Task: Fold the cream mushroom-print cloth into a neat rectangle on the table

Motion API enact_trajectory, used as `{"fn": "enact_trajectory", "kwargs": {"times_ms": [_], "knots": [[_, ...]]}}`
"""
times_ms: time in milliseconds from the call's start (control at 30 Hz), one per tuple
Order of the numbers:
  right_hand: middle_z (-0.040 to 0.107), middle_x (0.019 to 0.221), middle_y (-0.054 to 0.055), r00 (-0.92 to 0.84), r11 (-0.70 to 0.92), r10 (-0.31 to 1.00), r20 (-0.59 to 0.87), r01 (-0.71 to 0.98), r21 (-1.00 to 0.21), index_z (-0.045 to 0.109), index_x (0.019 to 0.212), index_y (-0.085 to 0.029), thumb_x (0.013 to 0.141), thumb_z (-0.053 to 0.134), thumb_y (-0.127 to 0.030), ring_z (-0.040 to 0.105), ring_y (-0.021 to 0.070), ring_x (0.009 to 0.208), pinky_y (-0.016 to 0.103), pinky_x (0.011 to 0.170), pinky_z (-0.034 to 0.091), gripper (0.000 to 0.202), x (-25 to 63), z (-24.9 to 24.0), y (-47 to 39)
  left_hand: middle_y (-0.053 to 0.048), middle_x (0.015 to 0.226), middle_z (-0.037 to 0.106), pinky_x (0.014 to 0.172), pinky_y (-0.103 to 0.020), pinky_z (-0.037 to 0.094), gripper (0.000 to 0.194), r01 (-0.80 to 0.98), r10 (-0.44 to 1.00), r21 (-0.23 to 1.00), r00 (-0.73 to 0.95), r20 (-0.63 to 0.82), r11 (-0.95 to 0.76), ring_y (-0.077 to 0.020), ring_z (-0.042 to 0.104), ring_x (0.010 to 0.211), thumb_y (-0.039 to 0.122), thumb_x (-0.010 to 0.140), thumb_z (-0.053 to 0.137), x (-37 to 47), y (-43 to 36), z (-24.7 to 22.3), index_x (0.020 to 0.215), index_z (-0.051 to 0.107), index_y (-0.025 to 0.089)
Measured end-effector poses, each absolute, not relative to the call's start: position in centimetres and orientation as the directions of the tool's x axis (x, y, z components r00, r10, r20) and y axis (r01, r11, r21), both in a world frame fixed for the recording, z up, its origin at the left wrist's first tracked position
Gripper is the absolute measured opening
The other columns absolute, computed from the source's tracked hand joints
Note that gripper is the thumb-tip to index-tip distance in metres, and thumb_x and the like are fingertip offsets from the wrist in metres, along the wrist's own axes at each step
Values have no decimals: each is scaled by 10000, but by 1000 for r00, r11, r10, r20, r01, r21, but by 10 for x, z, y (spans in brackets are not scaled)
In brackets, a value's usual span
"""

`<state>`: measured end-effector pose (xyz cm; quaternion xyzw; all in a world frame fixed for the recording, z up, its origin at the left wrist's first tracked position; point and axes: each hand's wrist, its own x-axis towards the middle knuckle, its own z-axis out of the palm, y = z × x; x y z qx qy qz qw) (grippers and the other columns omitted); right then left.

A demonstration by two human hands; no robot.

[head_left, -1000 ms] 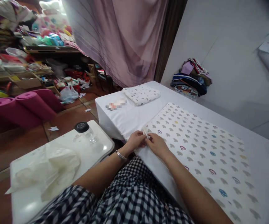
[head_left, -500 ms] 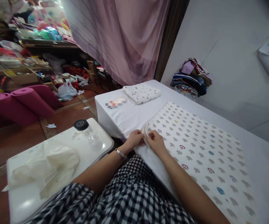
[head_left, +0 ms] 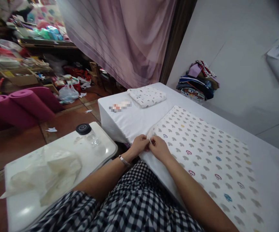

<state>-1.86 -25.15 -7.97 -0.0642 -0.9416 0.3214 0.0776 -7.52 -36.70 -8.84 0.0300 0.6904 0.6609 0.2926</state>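
A white cloth pad (head_left: 204, 154) printed with grey mushroom-like shapes and a few coloured ones lies flat on the white-covered table (head_left: 127, 120). Both of my hands are at its near left corner. My left hand (head_left: 139, 144), with a bracelet at the wrist, pinches the pad's pale edge. Right beside it, my right hand (head_left: 158, 147) is closed on the same edge, fingertips almost touching the left ones. The fingertips partly hide the edge. Farther back rests a folded white printed cloth (head_left: 146, 96).
On my left a white side table (head_left: 28, 206) holds a clear jar with a black lid (head_left: 83, 129) and a crumpled translucent bag (head_left: 62, 170). Rolled pink mats (head_left: 25, 108) stand on the floor. Folded clothes (head_left: 197, 82) are stacked by the wall, near a pink curtain (head_left: 139, 42).
My right hand has shifted slightly left, closer to my left hand, and the pad's lifted edge layers are more pressed together. The other things stay put.
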Motion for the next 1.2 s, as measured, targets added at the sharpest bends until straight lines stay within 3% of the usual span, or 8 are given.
{"fn": "enact_trajectory", "kwargs": {"times_ms": [100,233,433,633,833,1067,1200], "knots": [[524,759,6,-982,844,130,140,35,-535,507,729,-187,776,543,-215,467,146,742,256,655,318,66,-18,-82,-252,45,520,554,478,-230,494,41,-355,441,929,-820,-364,107,-100,534,447,118,720,519,-75,-369,-86,748,508,146],[523,736,6,-983,847,121,139,29,-531,517,725,-186,831,521,-252,468,143,723,258,662,328,125,-20,-88,-250,40,525,561,465,-221,486,29,-357,449,927,-814,-368,112,-96,532,441,119,746,510,-74,-371,-85,744,510,148],[577,706,6,-977,753,146,155,8,-658,553,704,-187,856,476,-243,502,137,683,253,649,343,180,-21,-93,-243,19,584,594,445,-217,484,20,-337,447,933,-820,-357,127,-118,587,503,132,770,506,-75,-370,-86,761,514,147],[542,626,-27,-943,615,276,188,23,-788,543,692,-197,848,462,-317,481,123,578,241,578,350,212,-18,-96,-242,15,585,605,441,-215,482,25,-343,444,929,-817,-368,139,-132,609,526,144,790,492,-74,-369,-84,782,515,150],[494,658,-13,-920,753,244,308,-21,-658,473,653,-199,811,466,-239,458,134,637,254,621,336,163,-16,-95,-251,26,535,577,446,-212,480,23,-334,439,932,-823,-361,140,-115,571,474,150,779,497,-75,-369,-86,765,515,149],[512,650,-14,-957,790,225,185,68,-610,481,639,-195,784,496,-177,454,129,631,253,614,316,147,-21,-90,-255,37,527,563,449,-211,476,21,-288,448,947,-834,-321,143,-96,530,436,148,762,501,-77,-369,-94,744,511,151],[545,650,-16,-958,751,240,156,81,-656,523,653,-193,784,529,-208,481,129,638,245,616,328,132,-22,-89,-254,39,538,568,446,-208,478,25,-306,463,941,-819,-339,146,-96,537,444,141,757,508,-80,-370,-93,739,502,158]]}}
